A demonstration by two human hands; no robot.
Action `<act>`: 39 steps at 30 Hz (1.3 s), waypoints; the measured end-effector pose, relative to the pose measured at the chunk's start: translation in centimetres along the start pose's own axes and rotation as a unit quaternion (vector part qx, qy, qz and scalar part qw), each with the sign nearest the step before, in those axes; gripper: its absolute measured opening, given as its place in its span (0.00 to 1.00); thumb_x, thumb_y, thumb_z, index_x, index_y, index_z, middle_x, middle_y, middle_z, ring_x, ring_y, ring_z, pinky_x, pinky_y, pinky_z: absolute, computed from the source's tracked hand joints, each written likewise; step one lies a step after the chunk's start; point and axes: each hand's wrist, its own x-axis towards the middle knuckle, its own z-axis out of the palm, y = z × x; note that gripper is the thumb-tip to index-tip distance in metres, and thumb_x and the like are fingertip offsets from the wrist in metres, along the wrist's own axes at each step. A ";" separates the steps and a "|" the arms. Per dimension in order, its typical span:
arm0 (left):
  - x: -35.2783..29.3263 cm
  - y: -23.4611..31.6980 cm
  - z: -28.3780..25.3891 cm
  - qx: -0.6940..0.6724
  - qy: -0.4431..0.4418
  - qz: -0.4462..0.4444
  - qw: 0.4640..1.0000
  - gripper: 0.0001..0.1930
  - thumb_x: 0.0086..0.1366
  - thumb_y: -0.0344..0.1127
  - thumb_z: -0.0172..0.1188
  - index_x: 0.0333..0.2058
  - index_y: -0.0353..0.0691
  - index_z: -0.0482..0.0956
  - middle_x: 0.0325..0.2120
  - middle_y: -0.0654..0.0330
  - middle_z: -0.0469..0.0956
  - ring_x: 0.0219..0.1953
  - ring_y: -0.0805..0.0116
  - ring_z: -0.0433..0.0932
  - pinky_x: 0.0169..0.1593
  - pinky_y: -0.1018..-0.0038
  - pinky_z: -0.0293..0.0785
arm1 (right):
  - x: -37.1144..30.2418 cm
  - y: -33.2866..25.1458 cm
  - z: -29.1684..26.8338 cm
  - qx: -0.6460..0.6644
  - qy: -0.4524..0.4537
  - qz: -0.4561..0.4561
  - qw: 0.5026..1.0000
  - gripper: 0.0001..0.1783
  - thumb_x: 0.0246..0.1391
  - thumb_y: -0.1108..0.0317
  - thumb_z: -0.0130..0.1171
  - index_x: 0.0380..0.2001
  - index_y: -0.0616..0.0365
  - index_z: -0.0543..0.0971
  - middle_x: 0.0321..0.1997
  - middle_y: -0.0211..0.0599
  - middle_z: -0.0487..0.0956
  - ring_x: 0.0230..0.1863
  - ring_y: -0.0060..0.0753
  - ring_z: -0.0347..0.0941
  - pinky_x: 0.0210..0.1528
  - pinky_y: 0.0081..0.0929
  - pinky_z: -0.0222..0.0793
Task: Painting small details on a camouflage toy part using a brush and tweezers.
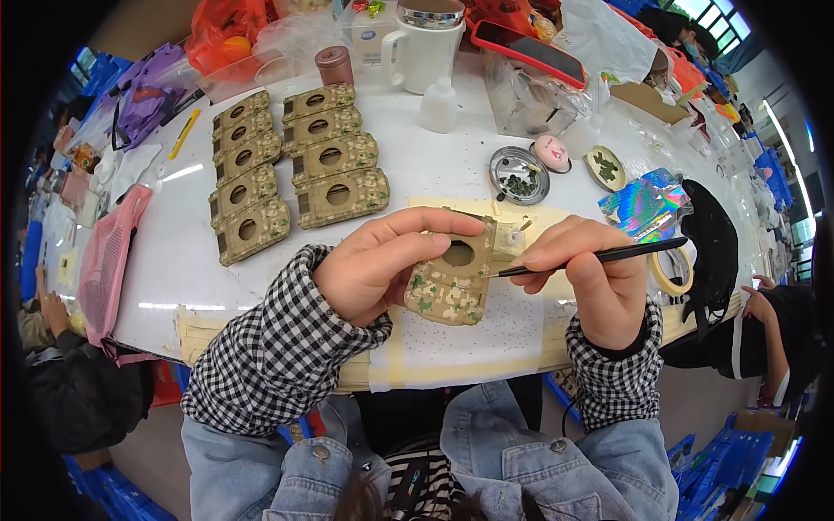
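My left hand (369, 265) grips a camouflage-patterned model hull (447, 297) by its left side, thumb and index finger near its round hole. In my right hand (595, 269) is a pair of slim black tweezers (641, 250), held like a pen. Their fine tip meets or nearly meets the hull's right edge; whether it pinches anything is too small to tell. Similar hulls (339, 193) stand in two columns to the left. Beyond my right hand lie a round metal dish (494, 184) of small dark-green pieces and an oval dish (618, 180) with more green bits.
A white sheet (434, 360) lies under my hands. Farther back stand a white squeeze bottle (440, 108), a white mug (432, 56) and a red-edged phone (528, 54) on a clear box. A tape roll (686, 276) sits right; a pink mesh pouch (111, 260) lies left. Other people sit at both sides.
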 end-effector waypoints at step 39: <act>0.0 -0.1 0.0 -0.006 -0.045 -0.034 0.998 0.21 0.64 0.29 0.45 0.55 0.26 0.64 0.49 0.48 0.73 0.49 0.64 0.74 0.54 0.72 0.70 | 1.1 1.6 -0.6 0.049 -0.131 0.001 0.990 0.12 0.59 0.69 0.53 0.37 0.69 0.78 0.34 0.41 0.78 0.35 0.28 0.75 0.39 0.21 0.72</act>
